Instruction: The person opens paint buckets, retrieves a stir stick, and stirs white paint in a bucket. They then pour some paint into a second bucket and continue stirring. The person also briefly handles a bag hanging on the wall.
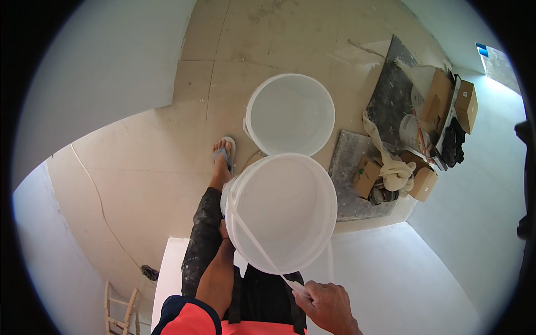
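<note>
A large white plastic bucket [290, 212] is right in front of me, and I look down into its pale, smooth inside. Its white handle runs across the opening to my right hand [328, 304], which is closed on the handle's grip [297, 288]. My left hand [224, 229] is against the bucket's outer left side, holding it; most of its fingers are hidden behind the wall. A second white bucket [290, 114] stands on the floor just beyond, its rim partly overlapped by the near one.
Cardboard boxes [437, 100], a crumpled cloth [397, 174] and a black bag [453, 143] lie on dark boards [357, 167] at the right. A wooden ladder [121, 312] stands at lower left. A thin cable [95, 184] crosses the floor. White walls [111, 72] rise around.
</note>
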Demonstrator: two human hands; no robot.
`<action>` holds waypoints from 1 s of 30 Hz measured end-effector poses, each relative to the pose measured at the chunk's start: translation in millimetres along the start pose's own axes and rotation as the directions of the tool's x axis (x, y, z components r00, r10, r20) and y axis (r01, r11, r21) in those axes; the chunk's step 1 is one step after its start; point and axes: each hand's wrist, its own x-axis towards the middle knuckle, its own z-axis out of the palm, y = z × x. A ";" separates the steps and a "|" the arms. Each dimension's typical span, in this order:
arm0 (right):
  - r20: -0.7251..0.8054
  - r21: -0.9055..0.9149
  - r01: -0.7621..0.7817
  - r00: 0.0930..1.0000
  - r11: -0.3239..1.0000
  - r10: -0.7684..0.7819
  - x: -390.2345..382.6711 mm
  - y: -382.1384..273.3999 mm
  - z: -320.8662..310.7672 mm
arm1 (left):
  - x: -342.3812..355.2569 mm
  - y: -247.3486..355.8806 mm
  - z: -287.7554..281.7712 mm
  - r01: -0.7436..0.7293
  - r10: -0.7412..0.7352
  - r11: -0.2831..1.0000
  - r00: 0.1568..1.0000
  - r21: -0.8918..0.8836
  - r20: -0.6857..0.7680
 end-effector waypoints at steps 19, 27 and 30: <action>0.086 -0.004 -0.071 0.994 0.997 0.071 33.1 -0.3 -29.3 | -105.8 19.3 21.1 0.171 -0.158 0.983 0.974 0.071 -0.164; 0.146 -0.028 -0.101 0.984 0.994 0.104 40.9 5.8 -35.9 | -114.0 16.5 19.9 0.098 -0.080 0.983 0.990 0.157 -0.118; 0.101 0.016 -0.080 0.992 0.997 0.078 43.9 5.5 -37.4 | -83.2 -12.5 -2.8 0.022 0.003 0.938 0.997 0.345 -0.073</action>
